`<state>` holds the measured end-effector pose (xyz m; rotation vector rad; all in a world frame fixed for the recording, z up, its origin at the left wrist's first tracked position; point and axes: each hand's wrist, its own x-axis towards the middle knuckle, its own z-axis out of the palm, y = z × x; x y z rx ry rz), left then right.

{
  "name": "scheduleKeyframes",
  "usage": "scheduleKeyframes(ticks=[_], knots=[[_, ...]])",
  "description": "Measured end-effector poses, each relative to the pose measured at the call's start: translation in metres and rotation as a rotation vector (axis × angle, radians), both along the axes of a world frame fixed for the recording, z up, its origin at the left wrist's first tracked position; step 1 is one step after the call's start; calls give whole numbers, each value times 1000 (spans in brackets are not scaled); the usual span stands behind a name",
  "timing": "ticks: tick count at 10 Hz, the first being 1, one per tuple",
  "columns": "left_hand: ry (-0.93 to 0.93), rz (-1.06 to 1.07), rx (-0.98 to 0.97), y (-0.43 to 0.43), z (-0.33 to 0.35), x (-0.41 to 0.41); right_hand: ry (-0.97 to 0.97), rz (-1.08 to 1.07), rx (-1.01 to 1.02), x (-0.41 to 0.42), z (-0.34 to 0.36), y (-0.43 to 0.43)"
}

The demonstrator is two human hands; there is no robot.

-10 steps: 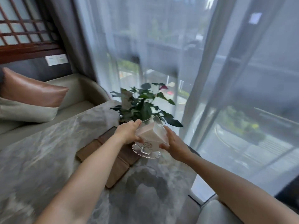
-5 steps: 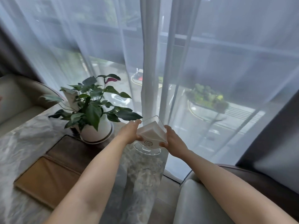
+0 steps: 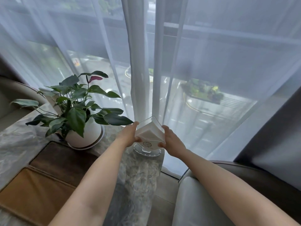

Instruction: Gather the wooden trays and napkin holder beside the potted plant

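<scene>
Both arms reach straight out over the marble table, and the left hand and right hand are clamped on opposite sides of the clear napkin holder, fingers wrapped round its walls. Its round base sits at the table's far corner, right of the potted plant. The two wooden trays lie flat in front of the plant.

Two bare forearms, no sleeves, watch, rings or bracelets visible; left hand and right hand ungloved, fingers slender, nails short and plain where they show.
</scene>
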<state>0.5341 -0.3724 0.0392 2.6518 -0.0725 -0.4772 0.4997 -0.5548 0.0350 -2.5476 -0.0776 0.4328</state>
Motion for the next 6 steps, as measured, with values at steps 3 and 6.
scheduleKeyframes(ticks=[3, 6], knots=[[-12, -13, 39, 0, -6, -8, 16, 24, -55, 2, 2, -1], [-165, 93, 194, 13, -3, -55, -85, 180, -222, -13, 22, 15]])
